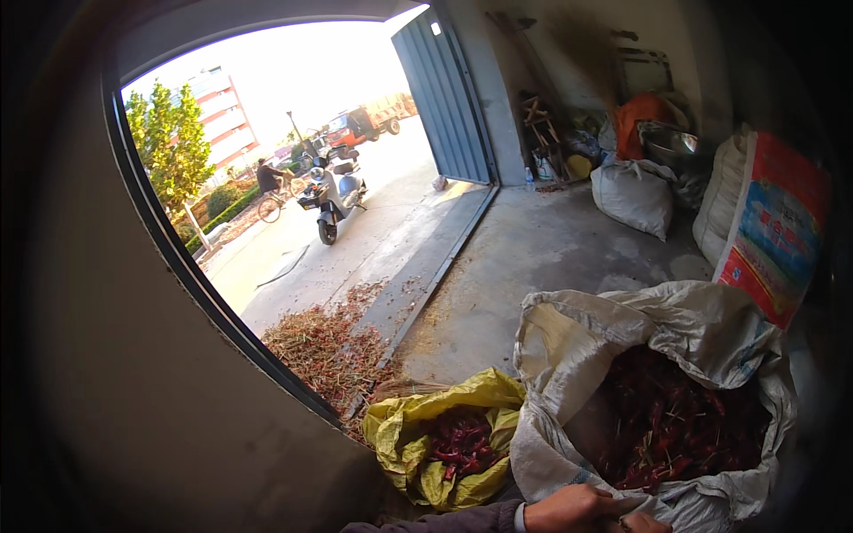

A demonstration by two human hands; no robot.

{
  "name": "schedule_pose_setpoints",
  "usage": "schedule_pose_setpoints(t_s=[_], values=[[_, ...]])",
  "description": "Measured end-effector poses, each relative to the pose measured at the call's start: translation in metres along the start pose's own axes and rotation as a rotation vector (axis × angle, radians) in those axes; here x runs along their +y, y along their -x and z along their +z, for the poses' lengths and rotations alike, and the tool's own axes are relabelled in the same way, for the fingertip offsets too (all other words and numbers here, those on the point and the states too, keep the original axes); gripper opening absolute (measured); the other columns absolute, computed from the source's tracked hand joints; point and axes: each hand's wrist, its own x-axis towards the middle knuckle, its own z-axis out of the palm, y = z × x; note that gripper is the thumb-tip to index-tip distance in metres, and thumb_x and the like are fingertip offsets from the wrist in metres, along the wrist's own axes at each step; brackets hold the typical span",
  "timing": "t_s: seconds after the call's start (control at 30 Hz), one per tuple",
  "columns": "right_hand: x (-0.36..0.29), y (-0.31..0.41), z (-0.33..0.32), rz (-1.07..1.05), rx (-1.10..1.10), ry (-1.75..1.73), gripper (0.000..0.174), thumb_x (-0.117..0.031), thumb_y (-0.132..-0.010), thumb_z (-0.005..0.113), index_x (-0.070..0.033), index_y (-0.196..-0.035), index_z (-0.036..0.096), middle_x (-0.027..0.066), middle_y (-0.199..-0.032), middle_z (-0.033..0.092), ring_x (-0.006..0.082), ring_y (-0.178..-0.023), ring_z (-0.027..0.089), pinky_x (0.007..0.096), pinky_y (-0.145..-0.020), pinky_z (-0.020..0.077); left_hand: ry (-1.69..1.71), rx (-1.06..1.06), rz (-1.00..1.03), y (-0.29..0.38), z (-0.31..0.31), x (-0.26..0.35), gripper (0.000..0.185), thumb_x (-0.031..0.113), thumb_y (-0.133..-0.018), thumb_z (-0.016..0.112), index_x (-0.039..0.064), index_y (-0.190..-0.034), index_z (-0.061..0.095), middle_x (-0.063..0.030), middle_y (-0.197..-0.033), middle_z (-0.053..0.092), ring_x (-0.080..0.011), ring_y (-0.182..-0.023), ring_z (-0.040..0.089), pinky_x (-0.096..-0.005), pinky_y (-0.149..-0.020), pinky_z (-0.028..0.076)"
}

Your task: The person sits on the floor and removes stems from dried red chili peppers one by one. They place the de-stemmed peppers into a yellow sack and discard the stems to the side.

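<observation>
My left hand (570, 509) reaches in from a dark sleeve at the bottom edge, its fingers curled. Close beside it, my right hand (643, 524) is partly cut off by the frame. Both are at the near rim of a large white woven sack (553, 426); whatever lies between their fingers cannot be made out. Dried red chili peppers (680, 426) with pale stems fill the sack's open mouth. Left of it, a smaller yellow woven bag (393, 433) with a rolled-down rim holds more dark red chilies (463, 443).
Stems and chili scraps (326, 346) are heaped at the doorway, near a straw broom (410, 388). A metal door (443, 100) stands open. Outside are a scooter (336, 193), a cyclist (270, 183) and a red truck (366, 123). Tied sacks (632, 196) and a printed sack (776, 223) stand right.
</observation>
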Motion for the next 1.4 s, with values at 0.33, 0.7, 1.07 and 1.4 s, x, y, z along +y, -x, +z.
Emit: schedule_pose_setpoints(t_s=[0.33, 0.7, 1.07, 1.4], values=[[0.001, 0.0, -0.005, 0.05, -0.108, -0.117, 0.018, -0.02, -0.1, 0.066, -0.003, -0.094, 0.07, 0.0206, -0.076, 0.065, 0.0427, -0.069, 0.065, 0.05, -0.061, 0.0488, -0.108, -0.058, -0.022, 0.007, -0.003, 0.013, 0.07, 0.024, -0.085, 0.076, 0.016, -0.152, 0.058, -0.021, -0.092, 0.073, -0.0397, -0.072, 0.069, -0.0475, -0.067, 0.054], [-0.008, 0.003, -0.005, -0.113, 0.072, 0.239, 0.012, -0.016, -0.098, 0.064, -0.007, -0.091, 0.067, 0.0155, -0.074, 0.061, 0.0392, -0.066, 0.062, 0.0493, -0.058, 0.0483, -0.243, 0.016, -0.046, -0.002, 0.012, 0.012, 0.052, 0.027, -0.088, 0.078, 0.011, -0.136, 0.067, -0.0179, -0.087, 0.071, -0.0358, -0.071, 0.069, -0.0447, -0.065, 0.054], [-0.009, -0.016, 0.013, 0.303, 0.25, -0.687, 0.023, -0.018, -0.104, 0.064, 0.003, -0.095, 0.07, 0.0111, -0.076, 0.071, 0.0154, -0.069, 0.066, 0.0319, -0.062, 0.0506, 0.594, 0.158, -0.308, -0.001, -0.007, 0.014, 0.013, -0.005, -0.09, 0.077, -0.004, -0.101, 0.071, -0.0092, -0.08, 0.07, -0.0153, -0.062, 0.067, -0.0275, -0.053, 0.053], [-0.028, -0.034, 0.033, 0.522, 0.327, -1.045, 0.028, -0.023, -0.112, 0.057, -0.005, -0.093, 0.065, -0.0021, -0.081, 0.066, 0.0032, -0.07, 0.056, 0.0237, -0.063, 0.0466, 0.853, 0.428, -0.488, 0.009, -0.014, 0.027, 0.005, -0.005, -0.095, 0.068, -0.003, -0.1, 0.067, -0.0111, -0.079, 0.071, -0.016, -0.057, 0.067, -0.0281, -0.044, 0.052]])
